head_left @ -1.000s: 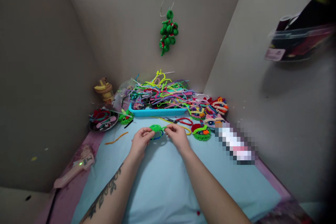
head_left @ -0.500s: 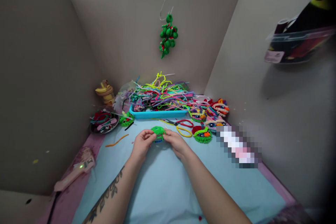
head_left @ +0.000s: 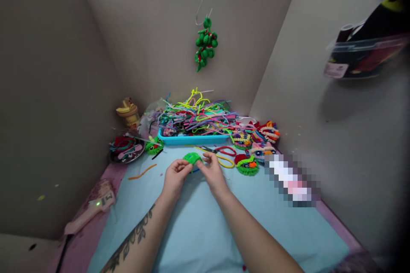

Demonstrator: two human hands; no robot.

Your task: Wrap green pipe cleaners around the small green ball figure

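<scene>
Between my two hands is a small round green pipe-cleaner piece (head_left: 192, 158), held a little above the blue cloth, with a bit of blue showing at its lower edge. My left hand (head_left: 175, 175) pinches its left side between thumb and fingers. My right hand (head_left: 212, 172) has its thumb against the right side, the other fingers bent and raised. Just beyond my right hand lie scissors (head_left: 226, 162) with one red and one yellow handle. An orange pipe cleaner (head_left: 142, 172) lies to the left of my left hand, and a short black one (head_left: 157, 154) sits farther back.
A blue tray (head_left: 195, 140) heaped with pipe cleaners stands at the back. Finished colourful pieces (head_left: 247, 165) lie to the right. At left are a metal dish (head_left: 128, 158), a green figure (head_left: 154, 146) and a lit pink glue gun (head_left: 91, 213). Grey panels (head_left: 179, 30) enclose the table.
The green piece has tipped so that more of its flat green face shows. My right hand's fingers have lifted from its edge, the thumb staying on it.
</scene>
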